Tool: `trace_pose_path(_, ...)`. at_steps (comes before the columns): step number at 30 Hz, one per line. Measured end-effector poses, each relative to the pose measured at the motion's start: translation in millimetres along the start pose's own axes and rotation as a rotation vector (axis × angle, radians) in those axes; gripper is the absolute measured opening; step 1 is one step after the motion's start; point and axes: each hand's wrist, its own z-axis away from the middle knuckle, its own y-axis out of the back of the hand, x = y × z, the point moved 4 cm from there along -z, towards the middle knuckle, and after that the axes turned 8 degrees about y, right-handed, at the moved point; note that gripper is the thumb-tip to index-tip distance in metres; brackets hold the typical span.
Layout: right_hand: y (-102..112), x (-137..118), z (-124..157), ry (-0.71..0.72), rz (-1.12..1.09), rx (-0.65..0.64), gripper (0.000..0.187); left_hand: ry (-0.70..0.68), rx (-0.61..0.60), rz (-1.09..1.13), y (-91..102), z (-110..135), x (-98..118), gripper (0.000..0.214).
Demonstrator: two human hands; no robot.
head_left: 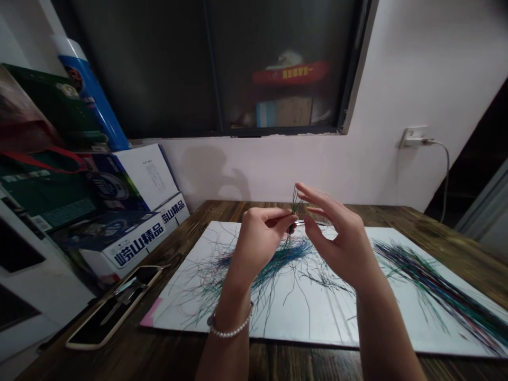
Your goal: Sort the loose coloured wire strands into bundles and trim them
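Note:
My left hand (262,238) pinches a small tuft of thin green and dark fibres (295,203) between thumb and fingers, with a pearl bracelet (230,330) on its wrist. My right hand (337,233) is raised just beside the tuft, its fingers apart and holding nothing that I can see. Below both hands, a tangled blue-green mass of fibres (286,259) lies on a white board (317,323). A long, dense band of dark multicoloured fibres (436,291) runs across the board's right side. A thin metal piece (311,223) shows behind my right fingers.
The board rests on a dark wooden table (444,233). At the left are a phone with a metal tool (115,307) and stacked printed boxes (130,248). A plug with a white cable (413,136) sits on the wall beyond.

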Motion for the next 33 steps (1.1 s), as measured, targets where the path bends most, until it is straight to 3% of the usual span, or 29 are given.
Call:
trace_pose_path(4, 2.9, -3.0, 0.2, -0.038, -0.061, 0.052, 0.058, 0.013, 0.005, -0.010, -1.1, 1.2, -0.7, 0.014)
trace_pose_path(8, 6.2, -1.3, 1.6, -0.024, -0.058, 0.094, 0.046, -0.012, -0.009, -0.065, -1.5, 2.9, 1.0, 0.018)
trace_pose_path(16, 7.6, -7.3, -1.5, -0.004, -0.019, 0.021, 0.049, -0.040, -0.053, -0.088, -3.4, 4.5, 2.3, 0.019)
trace_pose_path(33, 3.8, -4.1, 1.1, 0.015, 0.012, 0.051, 0.052, -0.093, -0.098, -0.087, -7.4, 3.6, 2.1, 0.017)
